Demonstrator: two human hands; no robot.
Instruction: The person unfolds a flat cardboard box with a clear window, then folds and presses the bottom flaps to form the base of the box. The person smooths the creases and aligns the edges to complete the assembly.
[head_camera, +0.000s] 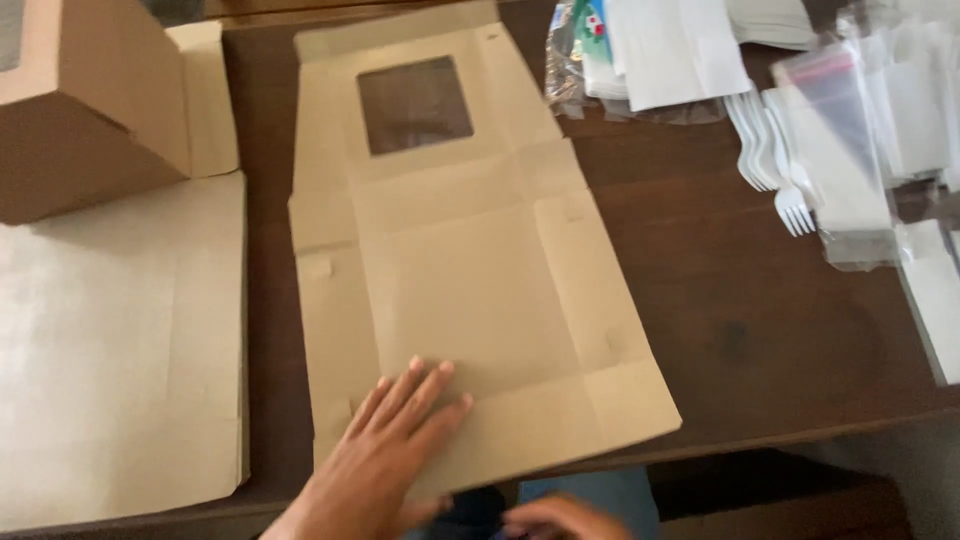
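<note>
Left grip: we see the left hand (385, 455) pressed flat, fingers spread, on the near panel of the flat box blank (470, 265); it grasps nothing, palm down on the card.
Right grip: only a blurred edge of the right hand (560, 520) shows at 6 o'clock, just below the tabletop edge; we cannot tell whether it is clenched or released.
Box blank: an unfolded brown cardboard sheet with creased panels and a square clear window (415, 103) toward 12 o'clock, lying flat in the middle of the dark wooden tabletop (760, 320).
Handling: we judge it light and thin, stiff across each panel but ready to bend along the creases; the window film looks the weakest part, so we would keep fingers off it.
Where to hold: the outer flaps or panel edges beside a crease seem the fair places, with a flat palm steadying the middle.
At 9 o'clock: a second flat cardboard sheet (120, 350), apart from the blank.
At 10 o'clock: a folded-up brown box (85, 110).
At 2 o'clock: white plastic forks (775, 150), clear bags (840, 150) and white paper sheets (665, 50), well apart from the hands.
</note>
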